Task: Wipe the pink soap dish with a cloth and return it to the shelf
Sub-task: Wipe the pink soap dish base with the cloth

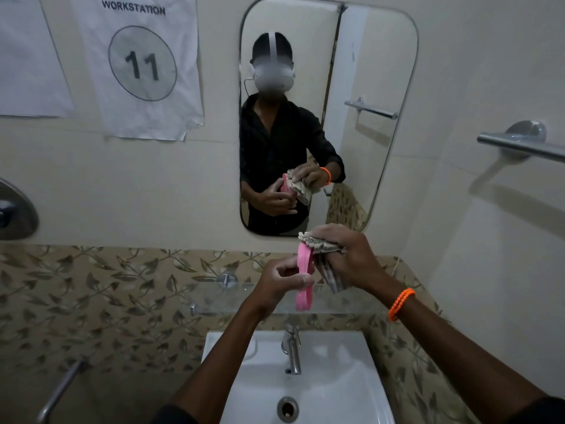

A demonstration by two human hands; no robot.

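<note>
Pink soap dish (pixel 304 275) up in the air, turned on its edge, above the glass shelf (pixel 214 298) and the white sink (pixel 336 377). Left hand (pixel 282 281) gripping the dish from the left side, fingers (pixel 286 267) curled round it, thumb on the near edge. Right hand (pixel 345 252) bunched round a striped cloth (pixel 325 261), pressing it against the right face of the dish. Cloth hanging down a little under the hand. Orange bead band (pixel 400 302) on the right wrist. Silver tap (pixel 292 350) sticking up behind the sink bowl, dark drain hole (pixel 287 408) at the bottom. Mirror (pixel 382 87) on the wall above, showing both hands, the dish and the cloth again. Paper sign (pixel 140 62) with "WORKSTATION 11" on the wall to the left. Metal towel bar (pixel 526 145) on the right wall.
</note>
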